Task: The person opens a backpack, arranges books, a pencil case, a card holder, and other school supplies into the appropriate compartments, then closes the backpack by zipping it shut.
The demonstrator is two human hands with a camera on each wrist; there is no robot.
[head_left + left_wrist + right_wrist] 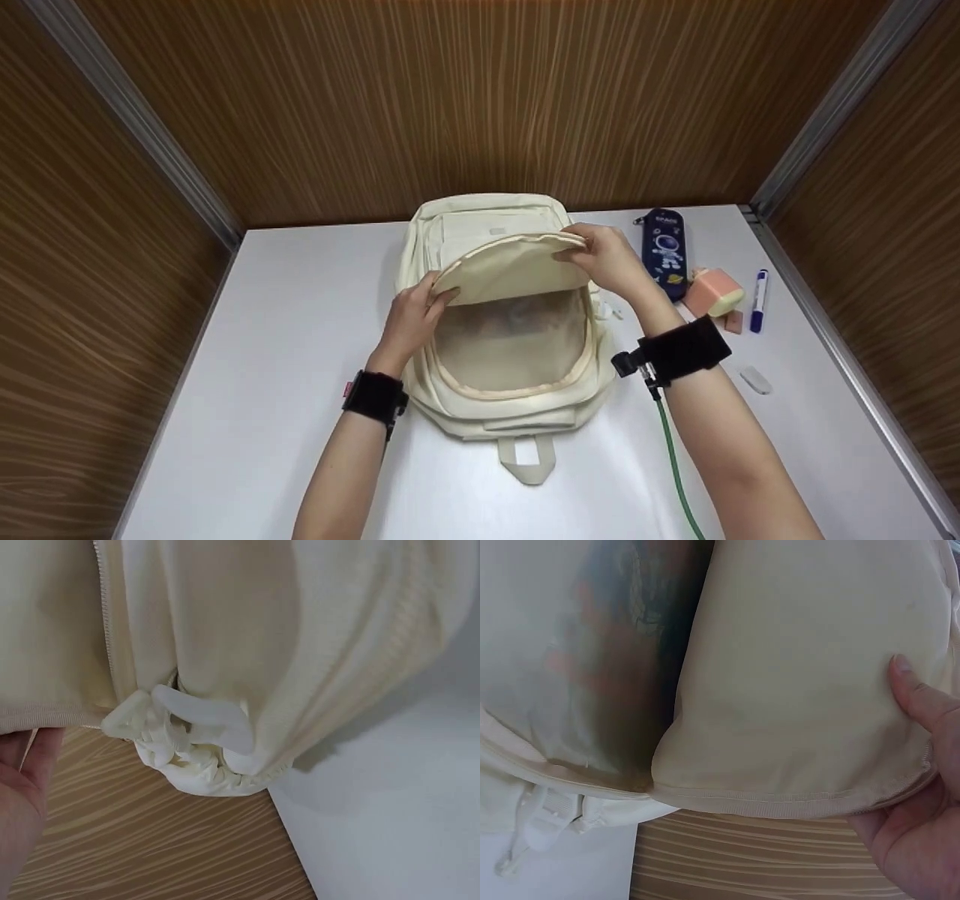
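A cream backpack (491, 409) lies on the table with its front panel (517, 274) unzipped and lifted toward the far end. My left hand (411, 315) pinches the left edge of this panel, thumb on the inner side. On the panel's right edge, my right hand (609, 259) does the same; the right wrist view shows the thumb (904, 675) flat on the lining. Beneath the panel, a hazy translucent sheet (510, 345) fills the opening, with blurred dark and reddish patches on it. White strap buckles (202, 720) hang beside the bag in the left wrist view.
Right of the backpack lie a dark blue space-print pencil case (664, 251), a pink and cream block-shaped item (712, 292), a small pinkish block (734, 322), a blue-and-white marker (760, 300) and a grey-white oval piece (755, 380). Wood-grain walls (480, 105) enclose the white table (300, 337).
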